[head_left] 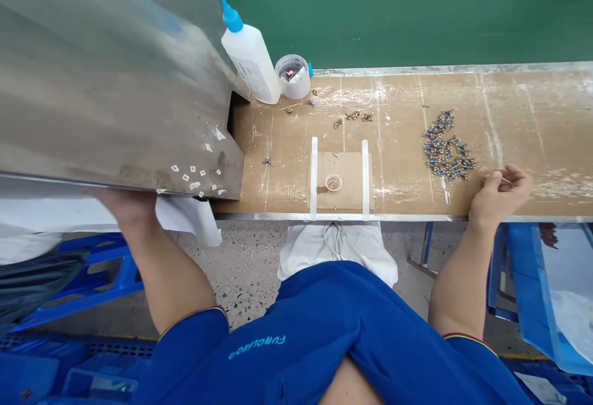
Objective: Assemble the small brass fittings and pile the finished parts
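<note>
My right hand (pixel 503 194) rests over the cardboard-covered bench at the right, its fingers curled in with thumb and fingertips together; anything between them is too small to make out. Just left of it lies a loose pile of small blue and brass-coloured metal parts (pixel 447 152). My left hand (pixel 123 201) reaches in beneath the metal housing (pixel 115 96), which hides its fingers. Between the hands, a small round cup (pixel 333 183) sits on a cardboard pad (pixel 347 170) held down by two white strips. Something small and gold-coloured is in the cup.
At the back left stand a white bottle with a blue nozzle (pixel 254 62) and a tape roll (pixel 293 76) with bits inside. Several small parts (pixel 354 116) lie behind the pad. White paper (pixel 189 217) hangs under the housing. Blue bins (pixel 532 294) flank the right side below.
</note>
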Motion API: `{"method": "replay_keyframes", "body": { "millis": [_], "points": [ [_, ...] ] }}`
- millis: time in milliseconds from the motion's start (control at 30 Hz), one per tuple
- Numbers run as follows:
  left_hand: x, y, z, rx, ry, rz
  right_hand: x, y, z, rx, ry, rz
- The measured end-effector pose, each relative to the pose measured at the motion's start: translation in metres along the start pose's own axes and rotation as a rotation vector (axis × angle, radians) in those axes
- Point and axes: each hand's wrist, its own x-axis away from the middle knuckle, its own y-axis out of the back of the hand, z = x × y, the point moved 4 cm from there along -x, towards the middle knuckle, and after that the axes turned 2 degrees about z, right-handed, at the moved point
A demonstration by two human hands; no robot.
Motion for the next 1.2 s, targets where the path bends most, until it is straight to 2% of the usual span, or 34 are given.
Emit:
{"method": "replay_keyframes", "body": {
  "millis": [67, 100, 167, 200, 233, 267, 333, 433, 467, 500, 567, 633, 767, 867, 1000, 1067, 1133, 1200],
  "points": [
    [0.016, 0.019, 0.020, -0.125, -0.059, -0.080, 0.000, 0.000, -0.002, 0.006, 0.003, -0.006],
    [0.029, 0.031, 0.030, -0.099, -0.051, -0.167, -0.001, 0.000, -0.003, 0.006, 0.004, -0.012],
    [0.061, 0.051, 0.046, 0.126, -0.004, -0.316, -0.002, -0.001, -0.005, 0.005, 0.004, -0.036],
    [0.077, 0.056, 0.049, 0.249, 0.000, -0.307, -0.003, -0.001, -0.006, 0.005, 0.004, -0.048],
    [0.092, 0.055, 0.048, 0.352, -0.011, -0.235, -0.004, -0.001, -0.006, 0.005, 0.006, -0.055],
    [0.104, 0.050, 0.043, 0.432, -0.009, -0.127, -0.005, -0.002, -0.007, 0.010, 0.009, -0.059],
    [0.123, 0.028, 0.028, 0.538, 0.023, 0.124, -0.006, -0.003, -0.008, 0.028, 0.014, -0.064],
    [0.138, -0.025, 0.003, 0.649, 0.008, 0.566, -0.006, -0.003, -0.011, 0.063, 0.027, -0.085],
    [0.140, -0.043, -0.002, 0.698, -0.005, 0.665, -0.006, -0.002, -0.012, 0.071, 0.038, -0.096],
    [0.140, -0.060, -0.004, 0.755, 0.000, 0.713, -0.006, -0.002, -0.013, 0.074, 0.051, -0.105],
    [0.139, -0.090, 0.000, 0.865, 0.072, 0.774, -0.005, -0.002, -0.014, 0.070, 0.077, -0.115],
    [0.141, -0.117, 0.007, 0.934, 0.205, 0.840, -0.003, -0.002, -0.014, 0.062, 0.096, -0.109],
    [0.148, -0.151, 0.015, 0.978, 0.429, 1.009, 0.000, -0.002, -0.012, 0.037, 0.105, -0.084],
    [0.150, -0.164, 0.010, 1.019, 0.464, 1.103, -0.001, -0.001, -0.012, 0.028, 0.111, -0.080],
    [0.150, -0.172, 0.005, 1.024, 0.463, 1.143, -0.005, -0.002, -0.008, -0.011, 0.151, -0.120],
    [0.151, -0.174, 0.006, 0.993, 0.473, 1.122, 0.003, -0.001, 0.007, -0.104, 0.231, -0.188],
    [0.152, -0.175, 0.008, 0.949, 0.473, 1.065, 0.023, -0.003, 0.031, -0.216, 0.326, -0.221],
    [0.151, -0.175, 0.010, 0.895, 0.430, 1.010, 0.053, -0.012, 0.059, -0.307, 0.337, -0.086]
  ]
}}
